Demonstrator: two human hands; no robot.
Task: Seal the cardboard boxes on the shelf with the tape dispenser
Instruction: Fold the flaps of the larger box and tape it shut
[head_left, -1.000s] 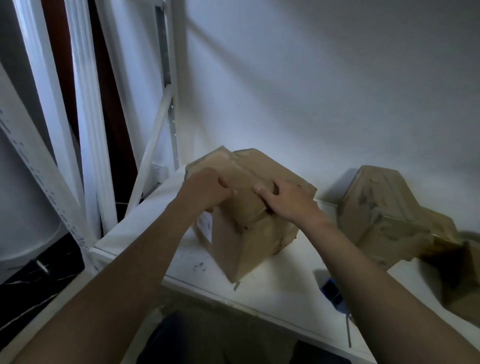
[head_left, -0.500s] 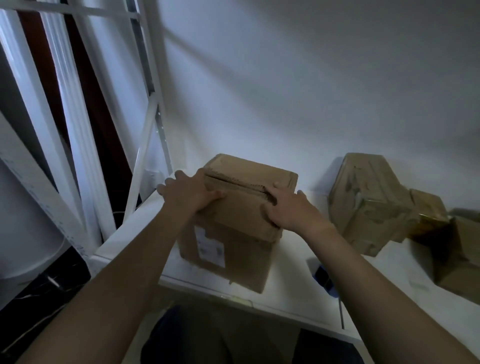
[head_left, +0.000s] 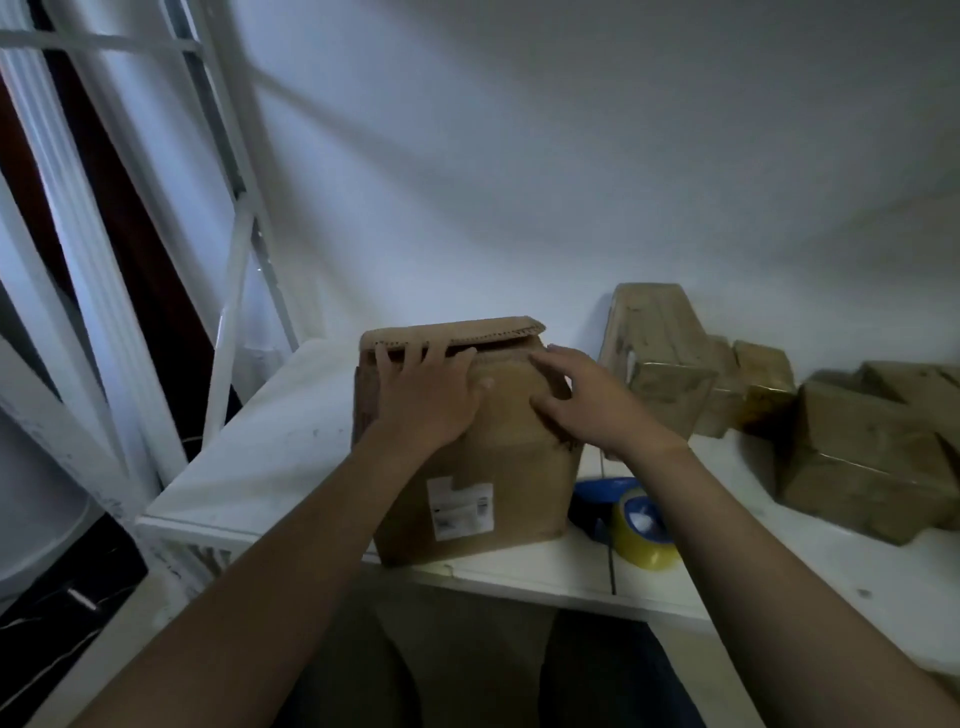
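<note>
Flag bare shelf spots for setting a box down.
Free: shelf left of the labelled box, up to the white frame; front strip right of the tape dispenser, before the piled boxes. Crowded: back right; dispenser close beside the labelled box.

Brown cardboard box (head_left: 498, 441), white label (head_left: 460, 509); blue tape dispenser (head_left: 602, 499), yellow tape roll (head_left: 641, 540).

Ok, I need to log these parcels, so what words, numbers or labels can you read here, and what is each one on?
White label on the front of the near cardboard box: dark print, too blurred to read.
Other boxes on the right: no print can be made out.
Tape dispenser: no wording shows.
So there is no text that can be quoted.
</note>
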